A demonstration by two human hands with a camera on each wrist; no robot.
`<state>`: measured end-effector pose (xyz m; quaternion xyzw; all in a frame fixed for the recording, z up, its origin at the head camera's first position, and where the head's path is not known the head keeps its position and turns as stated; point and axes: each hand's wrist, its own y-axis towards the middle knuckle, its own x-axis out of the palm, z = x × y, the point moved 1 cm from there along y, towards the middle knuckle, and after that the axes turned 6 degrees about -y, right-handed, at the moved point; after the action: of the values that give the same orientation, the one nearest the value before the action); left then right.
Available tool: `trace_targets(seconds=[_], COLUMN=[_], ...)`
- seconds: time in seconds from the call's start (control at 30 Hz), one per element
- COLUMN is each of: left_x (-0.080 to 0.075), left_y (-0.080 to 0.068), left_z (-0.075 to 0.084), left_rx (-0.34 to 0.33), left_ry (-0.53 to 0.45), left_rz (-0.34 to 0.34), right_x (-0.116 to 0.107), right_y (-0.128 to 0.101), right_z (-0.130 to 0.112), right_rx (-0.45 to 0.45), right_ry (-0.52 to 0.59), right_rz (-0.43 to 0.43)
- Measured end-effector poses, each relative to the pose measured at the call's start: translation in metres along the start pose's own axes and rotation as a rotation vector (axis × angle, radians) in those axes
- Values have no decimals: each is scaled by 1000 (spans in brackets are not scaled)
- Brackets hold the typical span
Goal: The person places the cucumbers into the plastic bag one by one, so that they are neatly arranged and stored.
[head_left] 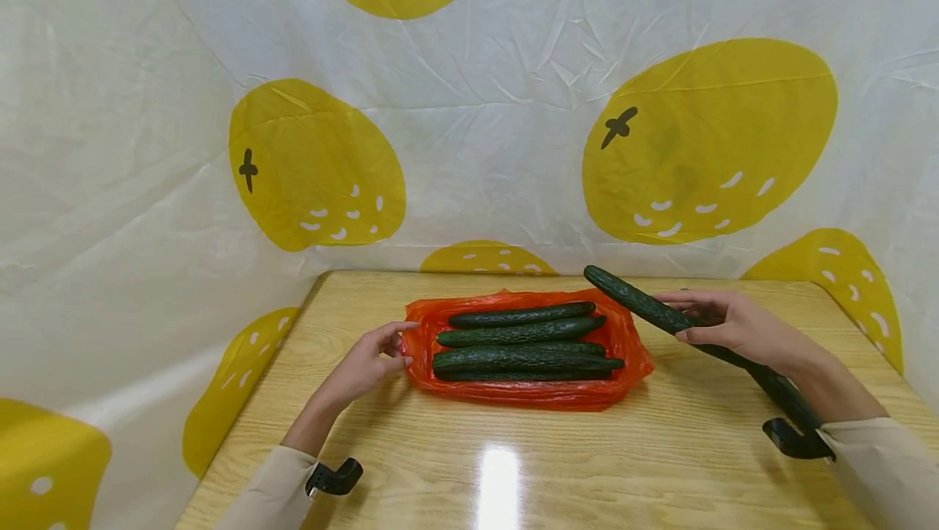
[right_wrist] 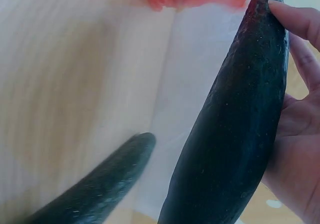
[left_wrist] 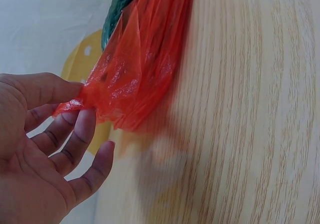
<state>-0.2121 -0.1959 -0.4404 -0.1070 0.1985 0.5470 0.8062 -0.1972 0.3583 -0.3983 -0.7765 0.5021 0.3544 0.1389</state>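
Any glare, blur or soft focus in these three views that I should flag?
Head view: sharp, with a bright glare patch on the wooden table. Left wrist view: left hand and red bag sharp enough, table grain smeared by blur. Right wrist view: held cucumber fairly crisp in the right hand; background and second cucumber blurred.

On the one wooden table (head_left: 513,465) I count one orange plastic bag (head_left: 631,351) holding four cucumbers (head_left: 522,315), two more cucumbers (head_left: 638,302) outside it by the right hand (head_left: 741,328), two hands in all, left hand (head_left: 367,363) included.
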Motion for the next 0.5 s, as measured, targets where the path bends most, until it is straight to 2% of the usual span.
trace_targets(seconds=[0.5], left_x=[0], left_y=[1], left_z=[-1], left_rx=[10], left_ry=[16], left_rz=[-9], right_x=[-9], right_y=[28], right_z=[-30], right_rx=[-37], right_ry=[-112], right_rz=[-127])
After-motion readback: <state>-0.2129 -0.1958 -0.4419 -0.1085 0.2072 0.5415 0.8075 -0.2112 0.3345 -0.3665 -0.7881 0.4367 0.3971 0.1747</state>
